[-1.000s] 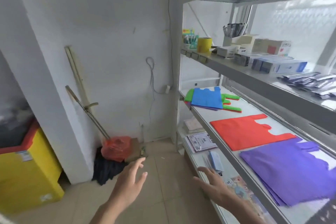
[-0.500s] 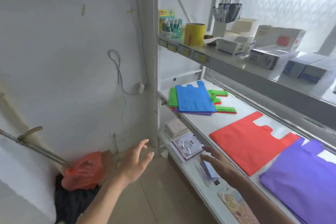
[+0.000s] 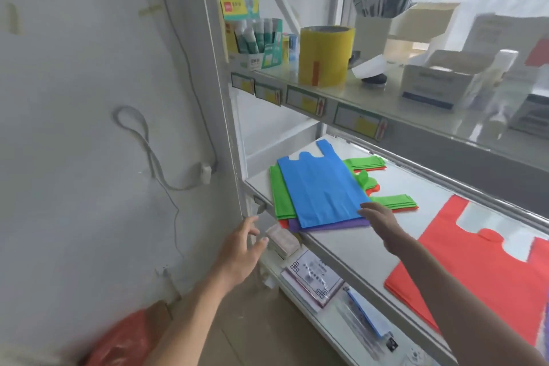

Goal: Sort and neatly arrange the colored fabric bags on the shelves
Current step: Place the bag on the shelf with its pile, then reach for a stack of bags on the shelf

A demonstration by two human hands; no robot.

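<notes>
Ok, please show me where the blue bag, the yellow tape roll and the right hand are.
blue bag [image 3: 322, 187], head view, middle of its flat body.
yellow tape roll [image 3: 325, 58], head view, front of its side wall.
right hand [image 3: 383, 223], head view, back of the hand, at the blue bag's near corner.

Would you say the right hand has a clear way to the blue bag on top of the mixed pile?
Probably yes. The right hand, fingers straight, is already at the near corner of the blue bag, which lies on top of the pile with nothing over it.
</notes>
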